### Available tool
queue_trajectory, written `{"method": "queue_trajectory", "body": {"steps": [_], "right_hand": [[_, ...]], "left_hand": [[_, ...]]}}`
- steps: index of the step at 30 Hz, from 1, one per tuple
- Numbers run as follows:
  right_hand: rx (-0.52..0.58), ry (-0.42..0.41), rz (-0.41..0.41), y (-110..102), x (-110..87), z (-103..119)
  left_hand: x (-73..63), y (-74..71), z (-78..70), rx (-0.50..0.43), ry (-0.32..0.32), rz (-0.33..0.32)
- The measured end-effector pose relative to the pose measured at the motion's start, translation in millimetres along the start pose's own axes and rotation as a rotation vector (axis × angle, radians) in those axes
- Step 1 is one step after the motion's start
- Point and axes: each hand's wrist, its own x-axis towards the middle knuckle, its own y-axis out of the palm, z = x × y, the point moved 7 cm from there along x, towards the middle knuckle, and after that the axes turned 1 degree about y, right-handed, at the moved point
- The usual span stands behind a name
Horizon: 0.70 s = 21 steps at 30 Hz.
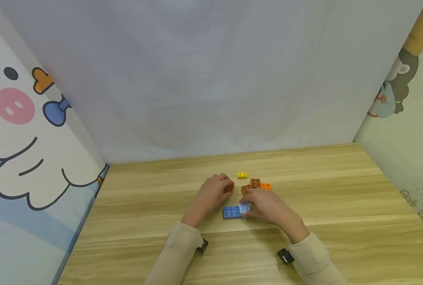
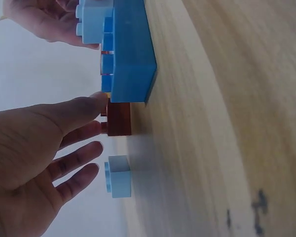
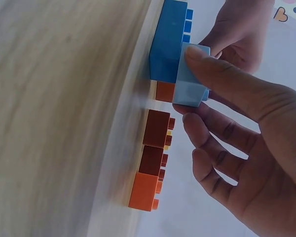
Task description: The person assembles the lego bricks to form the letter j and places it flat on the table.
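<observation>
On the table lies a long blue brick. My right hand pinches a light blue brick between thumb and fingertips, over the blue brick's right end. In the right wrist view its lower edge sits level with the studs. Behind, my left hand has its thumb and index finger about a reddish-brown brick standing on the table; the thumb tip overlaps its studded top in the left wrist view. The other left fingers stay loosely spread. Another light blue brick stands beyond them, mostly hidden in the head view.
Right of the left hand, two brown bricks and an orange brick stand close together, partly behind the right hand. A small yellow brick lies farther back. A pale curtain rises along the table's far edge; printed panels flank both sides.
</observation>
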Motion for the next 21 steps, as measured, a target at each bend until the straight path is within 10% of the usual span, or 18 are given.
{"method": "queue_trajectory", "body": {"steps": [21], "right_hand": [[0.027,0.032,0.016,-0.3,-1.6,2.6]], "left_hand": [[-0.7,6.7,6.4,0.034,-0.015,0.007]]}}
